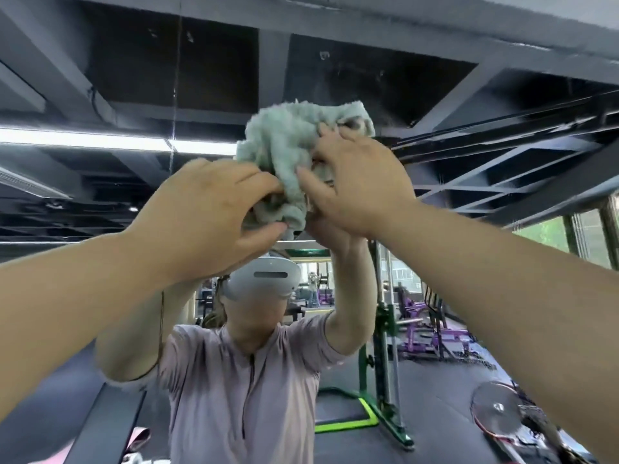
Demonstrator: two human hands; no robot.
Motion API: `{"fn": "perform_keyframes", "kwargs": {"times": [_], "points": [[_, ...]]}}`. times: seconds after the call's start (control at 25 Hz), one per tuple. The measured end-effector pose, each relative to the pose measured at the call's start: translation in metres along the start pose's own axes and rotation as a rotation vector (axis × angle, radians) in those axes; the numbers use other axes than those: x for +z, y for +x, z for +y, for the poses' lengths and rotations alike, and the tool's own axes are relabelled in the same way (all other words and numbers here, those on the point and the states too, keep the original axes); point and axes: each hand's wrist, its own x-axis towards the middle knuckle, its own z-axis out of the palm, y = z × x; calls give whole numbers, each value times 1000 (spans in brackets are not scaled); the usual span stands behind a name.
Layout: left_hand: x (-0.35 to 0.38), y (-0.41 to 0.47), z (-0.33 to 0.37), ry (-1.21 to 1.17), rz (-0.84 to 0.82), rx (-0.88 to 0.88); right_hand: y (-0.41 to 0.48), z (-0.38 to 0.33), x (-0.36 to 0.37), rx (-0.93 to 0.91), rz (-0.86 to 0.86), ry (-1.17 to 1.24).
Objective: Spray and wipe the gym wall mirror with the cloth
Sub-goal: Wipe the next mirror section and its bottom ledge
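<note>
Pale green cloth (288, 145); reflected shirt (241, 396) mauve.

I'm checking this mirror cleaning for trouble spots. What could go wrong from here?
1. The pale green terry cloth is bunched into a wad, so it may smear streaks rather than wipe flat.
2. Both the left hand and the right hand reach overhead; fingers could leave prints on the wall mirror.

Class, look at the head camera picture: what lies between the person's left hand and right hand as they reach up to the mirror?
In the head view, the bunched green cloth lies between the left hand and right hand; both grip it.
</note>
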Motion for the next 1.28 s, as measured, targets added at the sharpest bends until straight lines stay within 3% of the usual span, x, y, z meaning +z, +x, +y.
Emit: {"fn": "perform_keyframes", "kwargs": {"times": [0.04,0.12,0.16,0.28,0.32,0.36,0.44,0.48,0.6,0.64,0.72,0.76,0.88,0.92,1.0,1.04,1.16,1.28], "points": [[-5,-2,0,-31,31,-7,5,8,-4,111,4,-19],[-16,-6,-2,-119,94,-97,15,18,-13,523,70,7],[-21,-7,-4,-159,125,-165,15,16,-14,531,69,17],[-27,-11,-9,-147,123,-218,-21,-17,1,-61,-106,152],[-28,-13,-9,-132,117,-201,-27,-7,-1,-146,-135,126],[-29,-16,-9,-128,119,-194,-16,12,-5,-5,-106,97],[-31,-20,-8,-124,127,-199,9,43,-9,531,-19,78],[-32,-20,-8,-115,124,-191,11,37,-10,554,-18,53],[-33,-19,-5,-102,129,-157,-19,3,7,36,-165,201],[-33,-19,-4,-104,147,-159,-17,7,5,-12,-133,210],[-30,-20,-1,-111,162,-154,10,14,-4,362,17,141],[-29,-21,1,-117,156,-137,23,7,-8,415,9,99],[-27,-26,2,-134,118,-79,22,-20,2,-6,-149,14],[-28,-27,1,-135,119,-83,34,-1,4,50,-122,-31],[-28,-30,-1,-135,123,-85,53,37,-2,437,-22,-46],[-27,-31,-2,-129,125,-87,53,36,-7,440,-45,-82],[-25,-27,-3,-124,168,-86,12,-11,-6,-82,-205,-98],[-20,-12,14,-92,240,55,-16,-23,-16,-144,-237,-39]]}}
